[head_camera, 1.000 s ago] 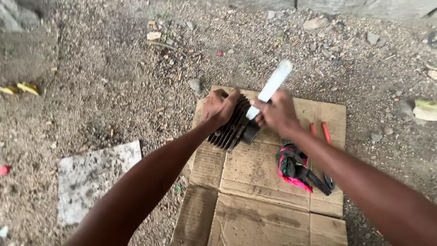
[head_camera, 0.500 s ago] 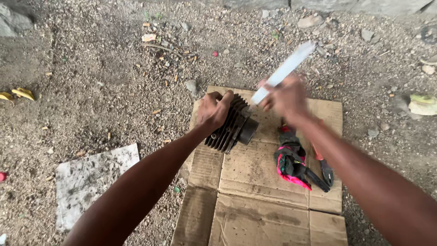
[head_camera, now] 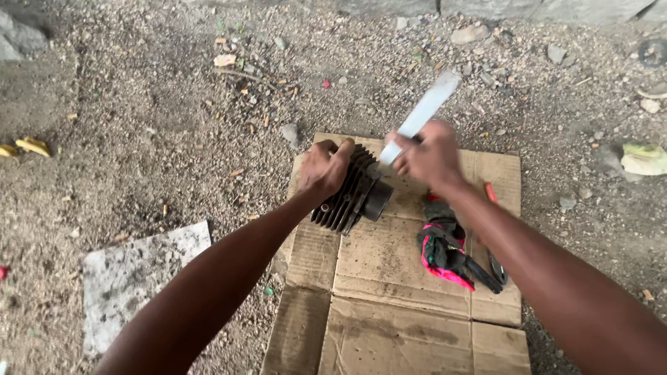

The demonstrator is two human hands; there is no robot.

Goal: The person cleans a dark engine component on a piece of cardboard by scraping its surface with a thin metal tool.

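A dark finned metal cylinder [head_camera: 354, 191] is gripped by the left hand [head_camera: 323, 169] on flattened brown cardboard [head_camera: 396, 278]; a long white flat strip [head_camera: 421, 114] is clenched in the right hand [head_camera: 427, 154].

Seen from above, a person's left hand [head_camera: 323, 169] gripped the top of a dark finned engine cylinder [head_camera: 353, 189] lying on its side on flattened cardboard [head_camera: 389, 278]. The right hand [head_camera: 429, 155] was closed around a pale flat strip [head_camera: 422, 113], angled up and away, its lower end beside the cylinder. A pink and black rag [head_camera: 442, 248] and red-handled pliers [head_camera: 495, 239] lay near the right forearm. Gravel ground [head_camera: 174, 118] surrounded the cardboard.
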